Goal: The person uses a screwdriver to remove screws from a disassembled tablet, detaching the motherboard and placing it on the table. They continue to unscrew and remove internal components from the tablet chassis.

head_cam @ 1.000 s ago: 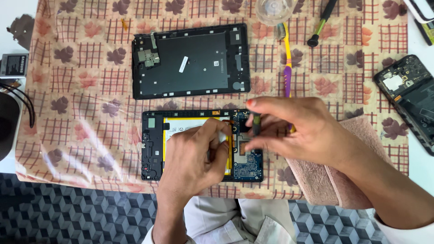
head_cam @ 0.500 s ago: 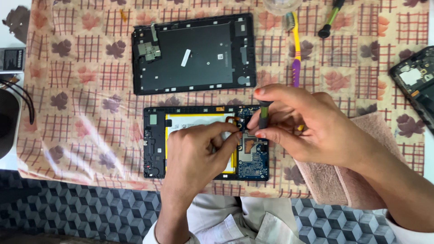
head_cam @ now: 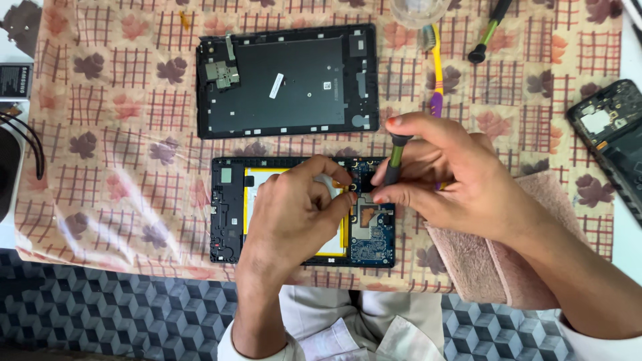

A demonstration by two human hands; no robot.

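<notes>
We look down on an opened tablet body [head_cam: 231,214], a black rectangular frame with its back removed, lying flat on a plastic-covered cloth patterned in red checks and brown leaves [head_cam: 114,134] at the near edge of the table. Our left hand [head_cam: 294,214] rests on the tablet's middle, covering most of the pale, yellow-edged battery [head_cam: 249,175], its thumb and forefinger pinched together at a small dark part near the top of the blue circuit board [head_cam: 371,244]; whether they grip that part or only steady it, we cannot tell. Our right hand [head_cam: 461,180] grasps a slim green-and-black precision screwdriver [head_cam: 395,160], fingertip on its cap, shaft upright, tip down at the board just beside the left fingertips.

We judge this to be screw work on the board. Doing it well would mean keeping the driver square to the screw head, pressing lightly through the cap while turning with thumb and finger, and holding the tablet from sliding on the slick cover.

The board sits at the tablet's right end, a silvery shield in its centre; narrow black strips of components line the left end. Beyond it lies the detached black back cover [head_cam: 287,80], inner side up. A yellow-and-purple toothbrush [head_cam: 437,73], a second green-handled driver [head_cam: 488,30], a folded pink towel [head_cam: 481,261] and another opened device [head_cam: 612,140] lie to the right.
</notes>
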